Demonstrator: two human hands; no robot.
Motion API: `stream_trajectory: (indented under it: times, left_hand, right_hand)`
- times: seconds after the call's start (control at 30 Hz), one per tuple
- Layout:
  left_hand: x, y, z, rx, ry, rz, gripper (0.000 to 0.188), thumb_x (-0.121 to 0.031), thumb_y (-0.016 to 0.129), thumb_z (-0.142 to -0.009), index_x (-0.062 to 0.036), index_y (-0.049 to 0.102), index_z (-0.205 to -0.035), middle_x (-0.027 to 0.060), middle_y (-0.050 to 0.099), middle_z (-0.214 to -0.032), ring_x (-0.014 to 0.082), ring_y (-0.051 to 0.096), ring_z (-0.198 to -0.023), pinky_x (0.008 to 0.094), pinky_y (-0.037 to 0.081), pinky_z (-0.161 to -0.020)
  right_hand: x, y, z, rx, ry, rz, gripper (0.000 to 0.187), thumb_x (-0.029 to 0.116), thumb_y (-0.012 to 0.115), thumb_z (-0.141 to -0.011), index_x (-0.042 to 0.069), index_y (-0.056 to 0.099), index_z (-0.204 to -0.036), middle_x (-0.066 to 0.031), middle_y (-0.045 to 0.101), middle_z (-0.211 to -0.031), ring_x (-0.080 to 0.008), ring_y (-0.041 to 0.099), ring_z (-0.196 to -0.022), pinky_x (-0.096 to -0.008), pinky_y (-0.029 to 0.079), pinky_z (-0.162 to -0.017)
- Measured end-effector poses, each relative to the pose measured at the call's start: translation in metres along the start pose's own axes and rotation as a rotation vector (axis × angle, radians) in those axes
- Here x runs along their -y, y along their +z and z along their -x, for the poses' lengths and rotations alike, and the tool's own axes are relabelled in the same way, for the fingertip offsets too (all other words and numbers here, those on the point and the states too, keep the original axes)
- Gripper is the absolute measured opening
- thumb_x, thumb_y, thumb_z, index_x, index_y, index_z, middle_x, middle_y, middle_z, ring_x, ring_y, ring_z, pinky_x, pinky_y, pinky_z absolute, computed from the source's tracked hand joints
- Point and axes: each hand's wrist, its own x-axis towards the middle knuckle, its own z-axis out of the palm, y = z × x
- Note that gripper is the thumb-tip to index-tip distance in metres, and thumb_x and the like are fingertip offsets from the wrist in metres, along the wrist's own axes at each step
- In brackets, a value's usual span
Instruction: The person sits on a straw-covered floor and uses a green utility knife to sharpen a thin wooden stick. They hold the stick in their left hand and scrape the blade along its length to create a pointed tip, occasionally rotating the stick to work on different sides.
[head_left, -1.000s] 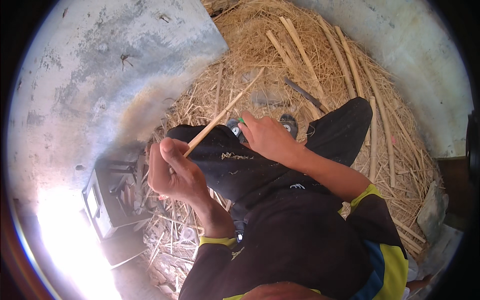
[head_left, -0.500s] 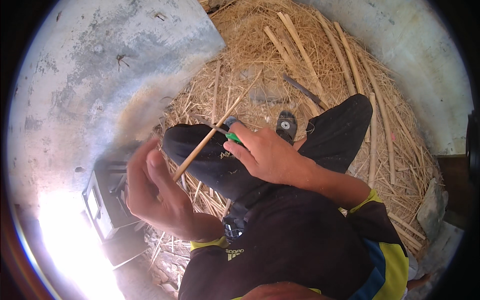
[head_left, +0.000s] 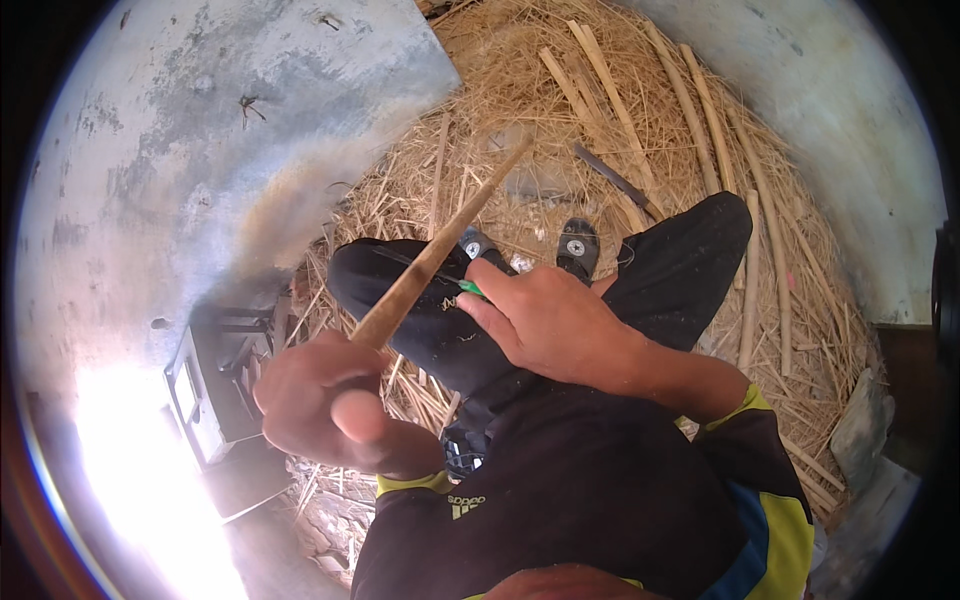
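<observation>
My left hand (head_left: 325, 405) is closed around the lower end of a long pale wooden strip (head_left: 440, 245), which looks like split bamboo or cane and slants up and away to the right. Gripped in my right hand (head_left: 565, 325) is a knife with a green handle (head_left: 471, 288). Its thin blade points left, near the middle of the strip and over my left thigh. I cannot tell whether the blade touches the wood.
Straw and shavings cover the ground around my crossed legs. Several long sticks (head_left: 750, 285) lie to the right, and a dark flat bar (head_left: 612, 178) lies ahead. Walls (head_left: 250, 110) rise on both sides. A box-like unit (head_left: 215, 390) stands at the left.
My left hand has turned and closed around the strip's end. The strip now shows a broader face. My right hand with the knife has barely moved.
</observation>
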Motion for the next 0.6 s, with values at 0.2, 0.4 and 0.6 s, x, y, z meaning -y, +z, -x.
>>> stream_trajectory:
  times: [0.2,0.4,0.6]
  left_hand:
    - [-0.004,0.008,-0.001,-0.05,0.006,0.077,0.057,-0.05,0.07,-0.083,-0.0053,0.055,-0.05,-0.0002,0.039,-0.04,0.013,0.037,-0.034,0.0261,0.022,-0.039]
    - [-0.001,0.002,-0.01,0.166,0.154,0.102,0.051,-0.023,0.079,-0.076,-0.0071,0.041,-0.045,0.002,0.03,-0.041,0.0157,0.028,-0.034,0.0293,0.017,-0.04]
    - [-0.005,0.012,-0.013,0.156,0.232,0.129,0.048,-0.009,0.072,-0.075,-0.0084,0.035,-0.045,0.001,0.028,-0.04,0.0148,0.024,-0.033,0.0295,0.014,-0.039]
  right_hand:
    - [-0.009,0.003,0.001,-0.005,0.037,0.177,0.023,0.025,0.051,-0.097,0.002,0.049,-0.095,-0.0212,0.057,-0.056,-0.0428,0.06,-0.057,-0.0504,0.048,-0.05]
    - [-0.038,0.007,0.002,-0.059,0.079,0.26,0.024,0.027,0.052,-0.097,0.003,0.049,-0.093,-0.0209,0.057,-0.057,-0.0419,0.06,-0.055,-0.0497,0.048,-0.05]
    - [-0.049,0.013,-0.003,-0.07,0.079,0.224,0.024,0.024,0.052,-0.097,0.001,0.051,-0.099,-0.0214,0.058,-0.058,-0.0417,0.06,-0.057,-0.0504,0.047,-0.051]
